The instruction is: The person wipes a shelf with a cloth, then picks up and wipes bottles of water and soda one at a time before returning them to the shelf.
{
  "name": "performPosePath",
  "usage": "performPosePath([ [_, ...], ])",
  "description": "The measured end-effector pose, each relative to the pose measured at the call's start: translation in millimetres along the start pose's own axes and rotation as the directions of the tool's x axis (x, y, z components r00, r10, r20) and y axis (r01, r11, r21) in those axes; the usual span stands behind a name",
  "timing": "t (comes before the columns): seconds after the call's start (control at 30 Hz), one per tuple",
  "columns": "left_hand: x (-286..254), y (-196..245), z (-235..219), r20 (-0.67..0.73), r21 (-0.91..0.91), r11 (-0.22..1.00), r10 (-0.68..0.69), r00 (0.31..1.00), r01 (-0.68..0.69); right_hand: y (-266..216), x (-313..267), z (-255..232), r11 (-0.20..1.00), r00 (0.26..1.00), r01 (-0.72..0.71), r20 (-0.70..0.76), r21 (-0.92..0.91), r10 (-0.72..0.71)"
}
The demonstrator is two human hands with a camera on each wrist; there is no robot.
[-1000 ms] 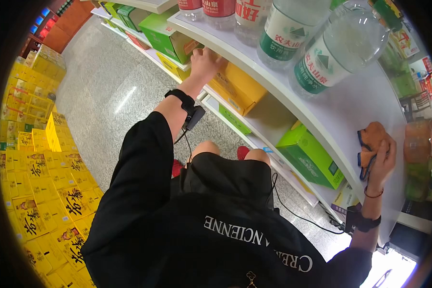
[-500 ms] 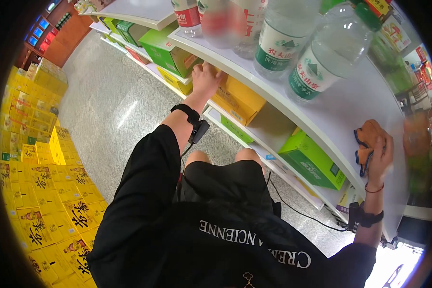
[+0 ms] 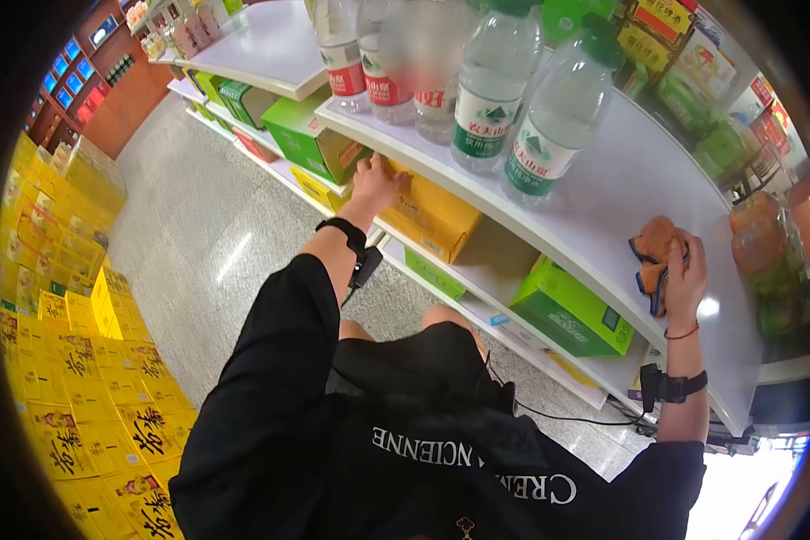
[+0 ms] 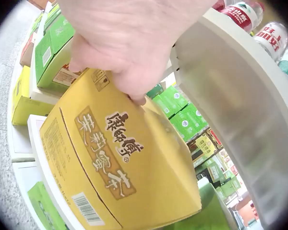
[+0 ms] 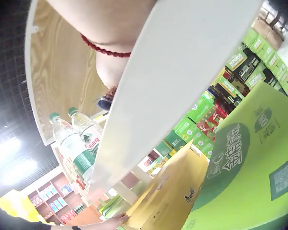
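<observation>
My left hand [image 3: 373, 187] is on the near top edge of a yellow carton [image 3: 430, 213] on the middle shelf. In the left wrist view the fingers of that hand [image 4: 129, 48] bend over the top of the carton [image 4: 134, 158], their tips partly hidden. On the white top shelf [image 3: 594, 189], at the right, my right hand [image 3: 684, 274] holds an orange-brown cloth [image 3: 654, 256] with dark blue edging. The right wrist view shows only a bit of the cloth [image 5: 105, 99] behind the shelf edge.
Several water bottles [image 3: 488, 99] stand along the top shelf. Green cartons [image 3: 574, 310] sit on the middle shelf, one [image 3: 310, 135] beyond the yellow one. Stacked yellow boxes [image 3: 90, 405] rise at the left beside the grey floor [image 3: 198, 198]. A black cable [image 3: 567, 418] hangs near my right wrist.
The head view has shifted, so the bottles and shelves appear lower and further left. The right hand and cloth appear a little left of before; the left hand remains at the yellow carton.
</observation>
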State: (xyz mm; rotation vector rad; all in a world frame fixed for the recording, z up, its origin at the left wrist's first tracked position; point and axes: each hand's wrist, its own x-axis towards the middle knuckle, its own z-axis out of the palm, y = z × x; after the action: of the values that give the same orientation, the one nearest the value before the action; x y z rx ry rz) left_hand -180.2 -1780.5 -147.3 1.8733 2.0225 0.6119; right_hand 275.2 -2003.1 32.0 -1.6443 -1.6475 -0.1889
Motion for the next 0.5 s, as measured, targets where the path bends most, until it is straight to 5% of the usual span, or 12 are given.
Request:
performPosePath([
  [0.2,-10,-10,-16,0.053,-0.073,0.997,0.042,0.998,-0.038,0,4,2,0.999,1.0,-0.024,0.011,-0.047,0.025],
  [0.5,-82,19,-82,-0.181,-0.125,0.904,0.384,0.905,-0.409,-11,0,-4,0.992,0.999,0.036,-0.036,-0.122,-0.041],
])
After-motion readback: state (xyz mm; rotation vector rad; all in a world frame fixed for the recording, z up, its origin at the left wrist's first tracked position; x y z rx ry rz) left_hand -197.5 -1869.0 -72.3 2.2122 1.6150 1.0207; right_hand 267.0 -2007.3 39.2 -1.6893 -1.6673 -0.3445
